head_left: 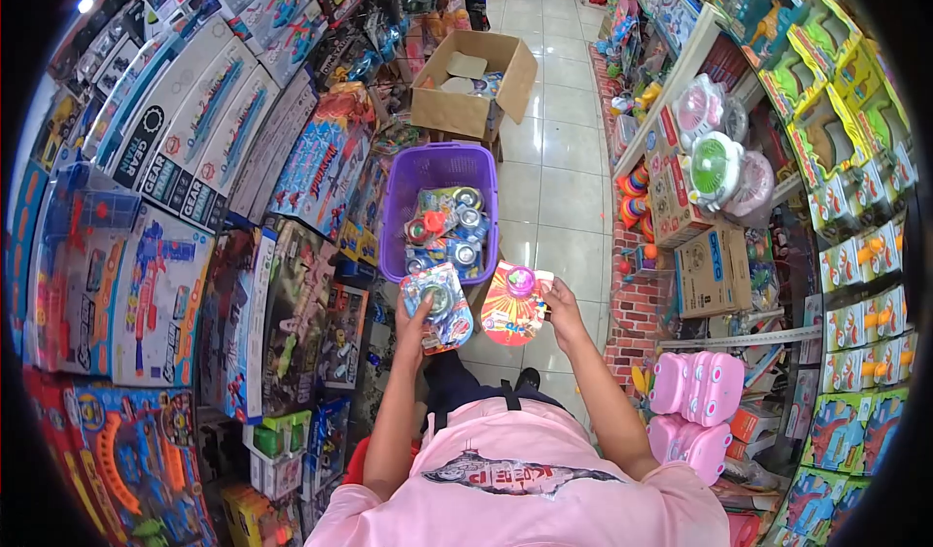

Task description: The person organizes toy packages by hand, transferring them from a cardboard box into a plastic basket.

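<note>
My left hand (pixel 412 327) is closed on a blue carded toy pack (pixel 442 316) with a round silvery-green piece on it, just in front of the purple basket (pixel 391 226). To the right, my right hand (pixel 561 310) grips the edge of a red and yellow carded toy pack (pixel 512 316) with a round pink piece near its top. The two packs are close together but apart. Inside the basket lie several similar packs (pixel 466 254) with round silvery pieces, and a red-orange piece shows among them.
An open cardboard box (pixel 447 112) stands beyond the basket. Shelves of boxed toys (pixel 175 294) line the left side. On the right are pink cases (pixel 695 387), a brown carton (pixel 712 273) and round fans (pixel 714 168). The tiled aisle (pixel 564 158) runs ahead.
</note>
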Tool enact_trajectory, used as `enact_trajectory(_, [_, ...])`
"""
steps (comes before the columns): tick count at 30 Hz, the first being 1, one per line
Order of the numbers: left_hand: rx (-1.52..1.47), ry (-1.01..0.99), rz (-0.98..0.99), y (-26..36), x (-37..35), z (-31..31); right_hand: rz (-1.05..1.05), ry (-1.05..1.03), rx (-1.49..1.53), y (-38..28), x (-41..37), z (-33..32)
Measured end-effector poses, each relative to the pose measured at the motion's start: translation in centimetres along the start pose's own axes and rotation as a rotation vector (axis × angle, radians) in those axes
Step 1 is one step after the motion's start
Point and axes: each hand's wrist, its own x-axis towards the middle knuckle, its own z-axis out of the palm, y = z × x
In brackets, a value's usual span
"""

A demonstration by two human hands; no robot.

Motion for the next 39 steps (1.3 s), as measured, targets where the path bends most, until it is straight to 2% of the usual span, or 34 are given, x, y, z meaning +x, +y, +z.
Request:
enact_trajectory(4, [0.036, 0.018, 0.094, 2.1, 4.5, -5.3, -0.021, -0.054, 0.014, 0.4, 4.9, 6.3])
enact_trajectory(9, [0.005, 0.046, 0.171, 4.4, 10.1, -10.9, -0.065, 0.022, 0.011, 1.0, 11.5, 14.5])
enact_trajectory(14, [0.036, 0.017, 0.061, 6.7, 13.3, -12.9, 0.007, 0.050, -0.100, 4.8, 17.6, 18.7])
enact_trajectory(17, [0.059, -0.064, 0.130, 6.2, 15.6, -13.5, 0.080, 0.088, -0.107, 7.9, 20.7, 20.4])
enact_trajectory(20, [0.066, -0.038, 0.014, 7.3, 16.5, -13.0, 0.112, 0.145, -0.065, 8.2, 22.6, 21.0])
enact_trajectory(22, [0.089, -0.024, 0.038, 6.7, 17.5, -13.2, 0.056, 0.114, -0.102, 7.6, 23.8, 21.2])
enact_trajectory(24, [0.114, -0.006, 0.067, 6.7, 17.9, -13.1, 0.093, 0.119, -0.072, 7.6, 25.9, 21.3])
enact_trajectory(26, [0.102, 0.018, 0.044, 7.9, 17.8, -12.4, -0.076, 0.151, 0.015, 8.8, 29.4, 21.0])
enact_trajectory(27, [0.104, 0.024, 0.050, 8.0, 18.0, -12.4, -0.093, 0.045, 0.009, 8.0, 30.4, 20.9])
enact_trajectory(28, [0.108, 0.041, 0.066, 8.0, 18.2, -12.3, -0.095, 0.038, 0.012, 7.2, 31.5, 21.2])
enact_trajectory(30, [0.112, 0.062, 0.078, 8.2, 18.6, -11.9, -0.118, 0.057, -0.374, 6.6, 33.4, 21.5])
enact_trajectory(31, [0.113, 0.076, 0.051, 8.4, 18.8, -11.6, -0.013, 0.163, -0.544, 6.7, 34.1, 21.6])
enact_trajectory(32, [0.113, 0.089, 0.023, 8.6, 19.1, -11.2, -0.011, 0.163, -0.544, 6.9, 34.5, 21.4])
enact_trajectory(34, [0.101, 0.083, 0.060, 8.1, 20.3, -10.5, -0.156, 0.416, -1.036, 6.7, 34.1, 21.6])
enact_trajectory(35, [0.087, 0.079, 0.096, 7.8, 20.9, -10.1, -0.386, 0.498, -1.082, 7.1, 33.4, 21.5])
enact_trajectory(37, [0.033, 0.080, 0.054, 7.6, 21.9, -8.4, -0.221, 0.142, -0.700, 4.9, 30.7, 21.0])
enact_trajectory(39, [-0.018, 0.082, 0.009, 7.3, 23.0, -6.7, 0.071, -0.204, -0.196, -0.2, 27.0, 21.7])
